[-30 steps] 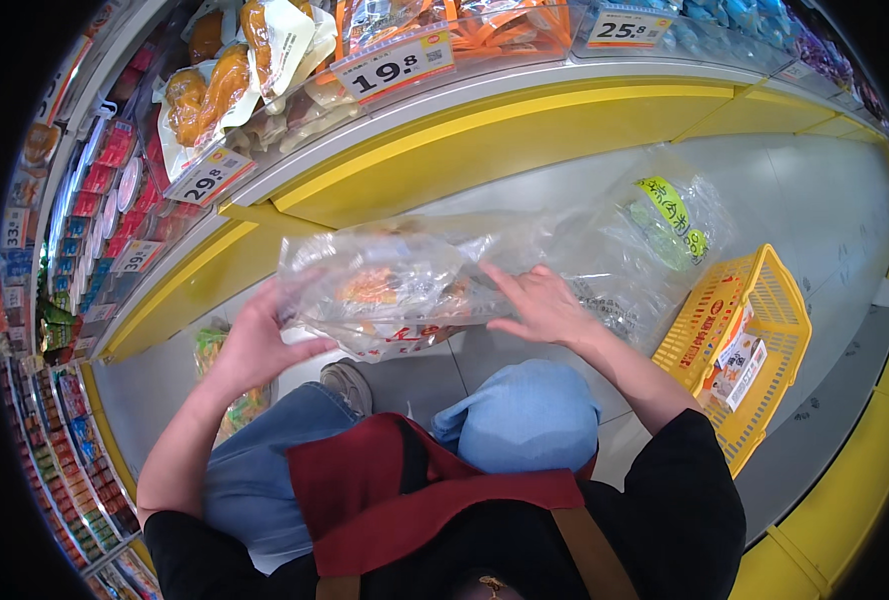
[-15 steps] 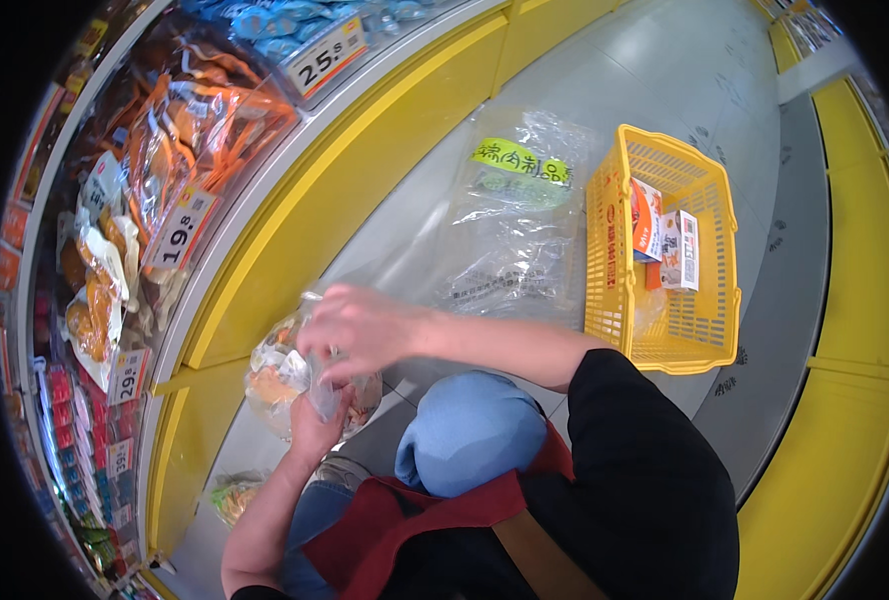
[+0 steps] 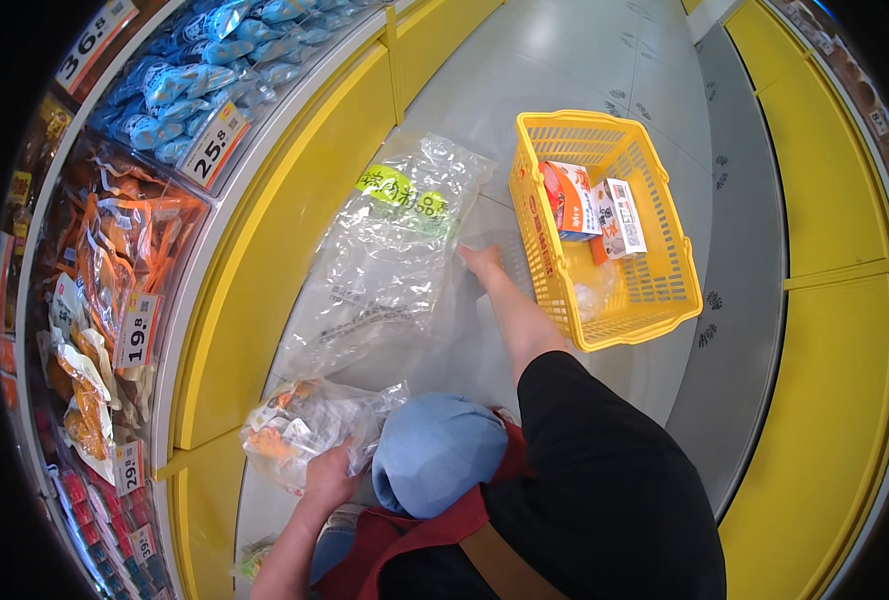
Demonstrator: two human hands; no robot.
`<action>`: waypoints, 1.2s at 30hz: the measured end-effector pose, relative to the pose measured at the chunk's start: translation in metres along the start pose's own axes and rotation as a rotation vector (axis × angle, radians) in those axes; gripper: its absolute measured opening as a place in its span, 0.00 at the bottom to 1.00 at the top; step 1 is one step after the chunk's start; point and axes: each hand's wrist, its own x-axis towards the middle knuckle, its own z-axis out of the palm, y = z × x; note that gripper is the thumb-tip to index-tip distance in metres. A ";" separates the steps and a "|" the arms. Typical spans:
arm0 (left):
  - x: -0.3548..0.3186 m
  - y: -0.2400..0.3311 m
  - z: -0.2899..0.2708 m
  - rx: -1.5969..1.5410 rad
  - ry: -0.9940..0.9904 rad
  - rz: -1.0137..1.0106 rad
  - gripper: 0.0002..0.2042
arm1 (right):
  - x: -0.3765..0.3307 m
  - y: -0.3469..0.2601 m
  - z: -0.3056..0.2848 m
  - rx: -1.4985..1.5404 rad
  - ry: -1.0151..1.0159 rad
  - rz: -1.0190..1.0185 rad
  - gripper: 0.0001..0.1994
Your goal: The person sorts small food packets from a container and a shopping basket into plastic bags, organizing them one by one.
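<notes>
Low by the shelf front, my left hand [image 3: 331, 476] is closed on a clear plastic bag [image 3: 300, 432] with orange and white packets inside. My right arm stretches forward between the yellow basket and a large, flattened clear plastic bag [image 3: 380, 270] with a bright green label. My right hand [image 3: 483, 263] is closed at the right edge of that large bag; the fingertips are small and partly hidden. The large bag lies on the grey floor, wrinkled and shiny, its near end close to the filled bag.
A yellow shopping basket [image 3: 655, 300] holding a few boxes stands to the right. Along the left, shelves carry blue packets [image 3: 180, 100] and orange-trimmed bags [image 3: 115, 235] behind price tags. Another packet [image 3: 253, 556] lies near my left forearm. Yellow shelf fronts [image 3: 835, 350] line the right.
My right hand has left the filled bag and reached forward to the large bag's edge. The large bag has shifted left and nearer, relative to the basket. My left hand still holds the filled bag.
</notes>
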 end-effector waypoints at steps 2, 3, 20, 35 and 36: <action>-0.010 -0.004 -0.014 0.023 -0.021 -0.063 0.21 | -0.044 -0.029 0.031 -0.046 0.130 0.083 0.64; -0.012 -0.003 -0.019 0.019 -0.031 -0.074 0.22 | -0.058 -0.038 0.041 -0.073 0.208 0.131 0.64; 0.017 0.007 -0.015 0.070 -0.125 -0.096 0.23 | -0.172 -0.193 -0.016 0.492 -0.449 -0.667 0.21; 0.059 0.000 -0.003 0.062 -0.182 0.061 0.23 | -0.168 0.030 -0.388 -0.060 0.274 -0.480 0.09; 0.058 0.000 -0.007 0.078 -0.199 0.040 0.23 | -0.167 0.045 -0.373 -0.498 0.139 -0.537 0.09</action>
